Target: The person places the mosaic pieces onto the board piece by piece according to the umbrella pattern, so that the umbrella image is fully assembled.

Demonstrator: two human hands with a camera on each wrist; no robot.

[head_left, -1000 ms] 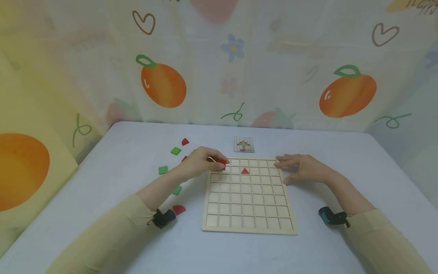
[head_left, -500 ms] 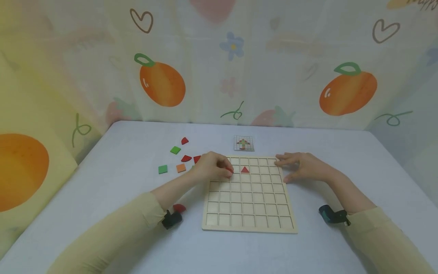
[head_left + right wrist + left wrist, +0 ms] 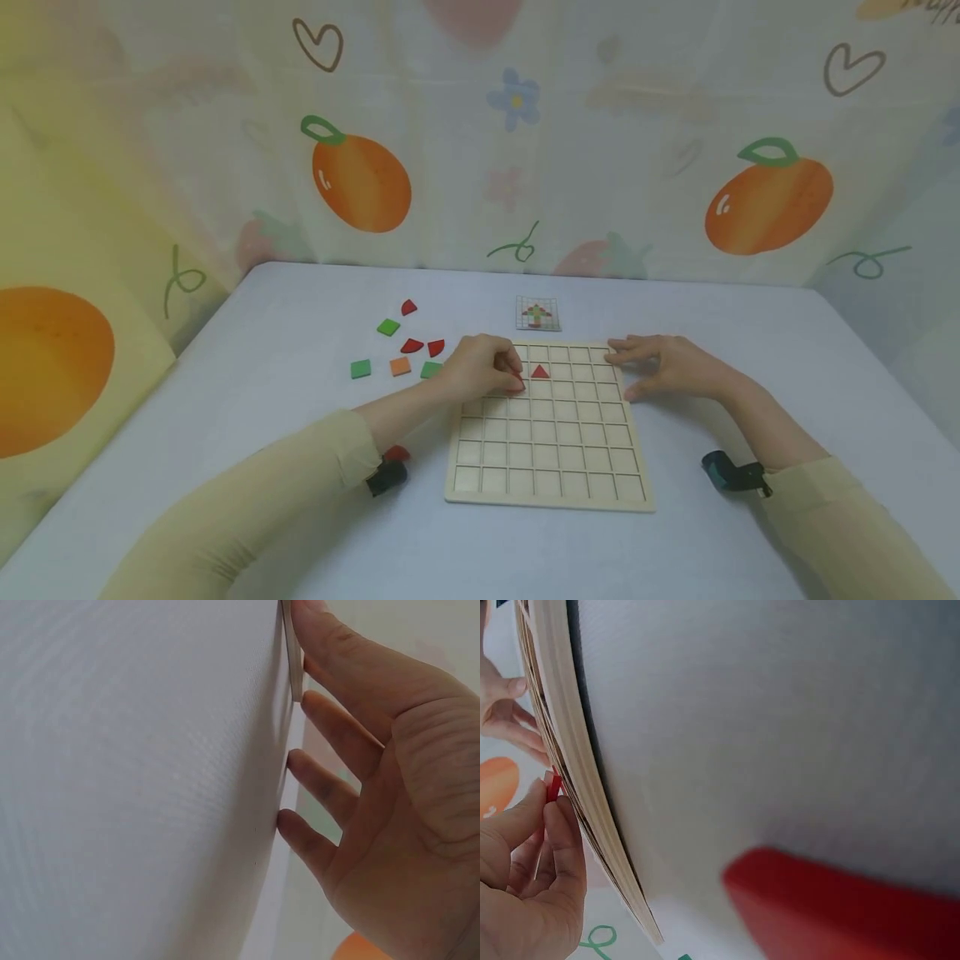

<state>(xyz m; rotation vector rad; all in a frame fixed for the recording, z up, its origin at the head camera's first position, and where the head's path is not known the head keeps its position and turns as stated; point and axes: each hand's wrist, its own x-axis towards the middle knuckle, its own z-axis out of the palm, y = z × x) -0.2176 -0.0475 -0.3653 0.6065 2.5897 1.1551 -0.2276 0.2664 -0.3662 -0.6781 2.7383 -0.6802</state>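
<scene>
A pale wooden grid board [image 3: 551, 457] lies flat on the white table. Over its far left part, my left hand [image 3: 476, 371] pinches a small red piece [image 3: 518, 382] between thumb and fingers; the left wrist view shows the red piece [image 3: 553, 786] at the fingertips, close to the board's surface. Much of this piece is covered, so its full shape is hard to tell. A red triangle [image 3: 540, 372] sits in a cell just to the right. My right hand [image 3: 675, 367] rests at the board's far right edge, fingers spread and relaxed, thumb touching the rim [image 3: 293, 671].
Left of the board lie several loose pieces: red quarter-circles [image 3: 412, 345], green squares [image 3: 361, 368] and an orange square [image 3: 400, 366]. Another red piece [image 3: 397, 453] is partly hidden behind the left wrist camera. A pattern card [image 3: 537, 314] lies beyond the board, before a printed curtain [image 3: 450, 125].
My left hand has moved right and slightly nearer over the board, carrying the red piece towards the triangle. Several loose pieces are uncovered behind it. The right hand stays in place.
</scene>
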